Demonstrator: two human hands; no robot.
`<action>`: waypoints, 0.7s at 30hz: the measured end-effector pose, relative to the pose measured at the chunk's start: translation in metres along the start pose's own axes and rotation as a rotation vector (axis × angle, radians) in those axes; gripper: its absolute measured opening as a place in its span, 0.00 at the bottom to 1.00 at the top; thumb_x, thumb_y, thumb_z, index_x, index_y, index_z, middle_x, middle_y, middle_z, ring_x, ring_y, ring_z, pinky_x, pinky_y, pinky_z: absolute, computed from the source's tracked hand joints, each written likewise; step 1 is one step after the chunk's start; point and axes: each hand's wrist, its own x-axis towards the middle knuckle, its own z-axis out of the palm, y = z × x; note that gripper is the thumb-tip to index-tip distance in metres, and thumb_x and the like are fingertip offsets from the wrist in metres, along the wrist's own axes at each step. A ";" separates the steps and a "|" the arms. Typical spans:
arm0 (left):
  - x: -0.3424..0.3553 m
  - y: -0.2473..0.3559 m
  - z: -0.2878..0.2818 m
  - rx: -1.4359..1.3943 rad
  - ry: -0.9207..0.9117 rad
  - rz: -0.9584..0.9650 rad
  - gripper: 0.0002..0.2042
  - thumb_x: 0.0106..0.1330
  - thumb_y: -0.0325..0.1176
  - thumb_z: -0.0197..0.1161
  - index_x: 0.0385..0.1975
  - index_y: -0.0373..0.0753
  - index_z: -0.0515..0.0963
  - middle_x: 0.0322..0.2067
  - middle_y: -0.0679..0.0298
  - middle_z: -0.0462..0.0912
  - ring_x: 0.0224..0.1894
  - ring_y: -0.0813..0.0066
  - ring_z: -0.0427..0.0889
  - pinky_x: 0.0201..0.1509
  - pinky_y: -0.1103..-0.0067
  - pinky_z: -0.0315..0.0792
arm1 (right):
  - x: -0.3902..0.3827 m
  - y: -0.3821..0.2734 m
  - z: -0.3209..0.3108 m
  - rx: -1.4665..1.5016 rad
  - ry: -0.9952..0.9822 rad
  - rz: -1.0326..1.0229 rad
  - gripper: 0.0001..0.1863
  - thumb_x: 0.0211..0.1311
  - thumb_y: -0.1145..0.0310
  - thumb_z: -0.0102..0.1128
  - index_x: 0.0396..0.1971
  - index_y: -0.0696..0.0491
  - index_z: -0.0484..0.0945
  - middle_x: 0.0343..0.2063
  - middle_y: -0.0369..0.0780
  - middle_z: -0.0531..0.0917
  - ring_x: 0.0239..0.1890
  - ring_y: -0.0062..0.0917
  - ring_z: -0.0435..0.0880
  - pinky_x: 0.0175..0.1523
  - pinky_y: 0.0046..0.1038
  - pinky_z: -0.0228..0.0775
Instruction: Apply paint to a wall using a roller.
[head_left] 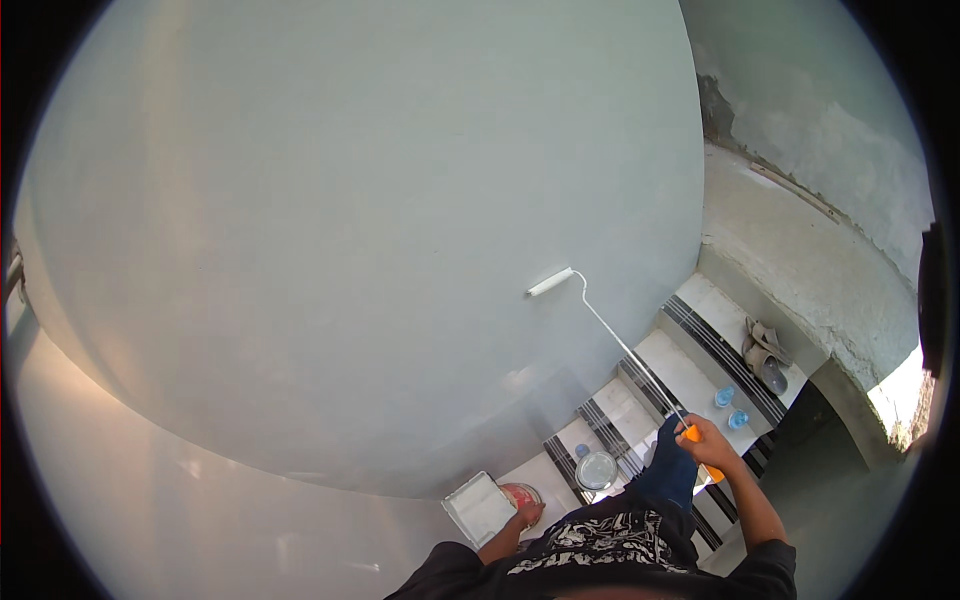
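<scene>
My right hand (705, 442) is closed round the orange handle of a paint roller (640, 362). The roller's long thin metal frame runs up and left from the hand. Its white sleeve (550, 282) is at the pale grey-green wall (380, 200); whether it presses on the surface is hard to tell. Low on the left, my left hand (528, 515) hangs in front of a red bucket (518, 494), beside a white paint tray (478, 508). Its fingers are too small and dark to show whether they grip the bucket.
White stairs with black striped edges (640, 405) climb to the right under me. On them stand a round pale tin (596, 470), two light blue objects (731, 408) and a pair of shoes (765, 358). A rough concrete ledge (780, 230) borders the right.
</scene>
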 end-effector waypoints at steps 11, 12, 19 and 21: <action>0.015 0.021 -0.002 0.085 0.043 0.180 0.27 0.64 0.54 0.53 0.42 0.30 0.74 0.33 0.54 0.79 0.35 0.66 0.76 0.41 0.72 0.70 | 0.069 0.076 0.070 -0.244 0.343 -0.303 0.14 0.63 0.58 0.57 0.34 0.56 0.73 0.18 0.51 0.77 0.23 0.51 0.78 0.27 0.40 0.68; 0.018 0.007 -0.003 0.195 0.035 0.150 0.27 0.63 0.54 0.53 0.42 0.29 0.74 0.35 0.52 0.80 0.36 0.65 0.77 0.41 0.70 0.71 | 0.075 0.074 0.072 -0.240 0.331 -0.299 0.14 0.63 0.58 0.57 0.34 0.56 0.73 0.18 0.51 0.77 0.23 0.51 0.78 0.27 0.40 0.68; -0.015 -0.046 0.000 0.085 -0.047 0.037 0.22 0.60 0.58 0.54 0.37 0.43 0.76 0.33 0.62 0.80 0.27 0.73 0.75 0.21 0.74 0.65 | 0.123 -0.027 0.055 -0.197 0.514 -0.516 0.11 0.67 0.64 0.52 0.32 0.56 0.70 0.17 0.50 0.75 0.21 0.46 0.77 0.26 0.37 0.64; -0.031 -0.032 0.015 -0.081 0.049 0.008 0.17 0.64 0.50 0.55 0.24 0.43 0.73 0.18 0.71 0.67 0.20 0.78 0.65 0.23 0.76 0.62 | 0.133 -0.056 0.038 -0.181 0.541 -0.537 0.10 0.66 0.64 0.52 0.34 0.56 0.70 0.19 0.50 0.76 0.23 0.48 0.77 0.27 0.39 0.66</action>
